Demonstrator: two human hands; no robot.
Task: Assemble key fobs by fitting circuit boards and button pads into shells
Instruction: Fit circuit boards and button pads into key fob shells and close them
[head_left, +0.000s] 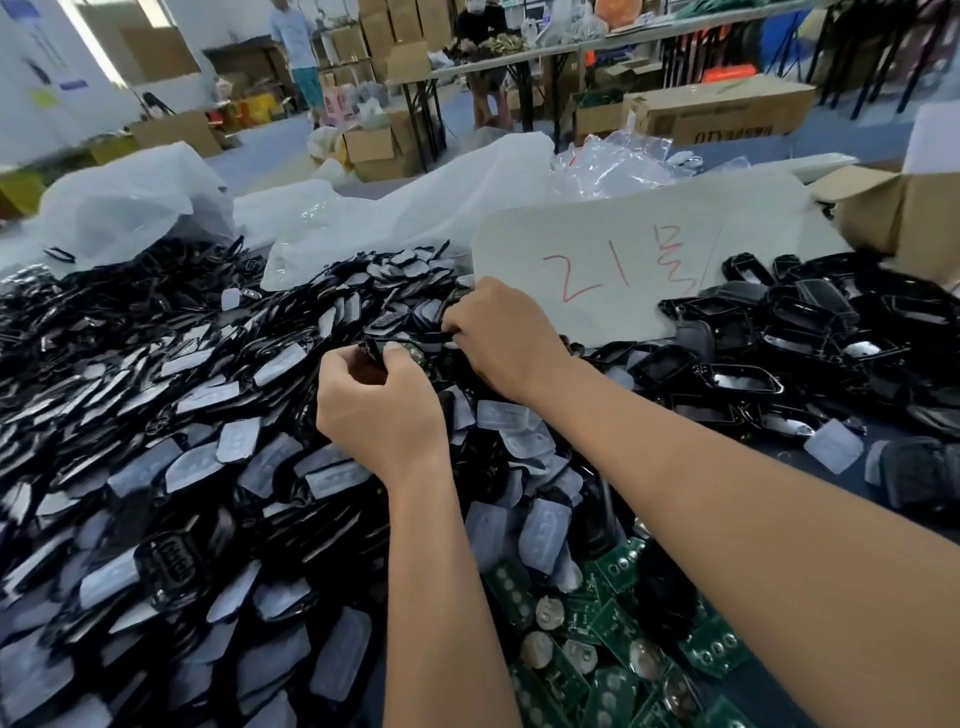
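Observation:
My left hand (379, 405) is closed around a black key fob shell with a green circuit board in it (397, 351), thumb pressing on top. My right hand (504, 338) reaches into the heap just beyond, fingers pinched on a black part (447, 332) whose kind I cannot tell. A huge pile of black shells fitted with translucent button pads (182, 441) covers the table's left and middle. Green circuit boards with coin cells (597, 649) lie at the near right. Empty black shells (805, 332) are heaped at the right.
A white card marked in red "21" (623, 260) stands behind my right hand. White and clear plastic bags (363, 208) lie behind the pile. An open cardboard box (893, 208) sits at the far right. Two people stand far back among tables and cartons.

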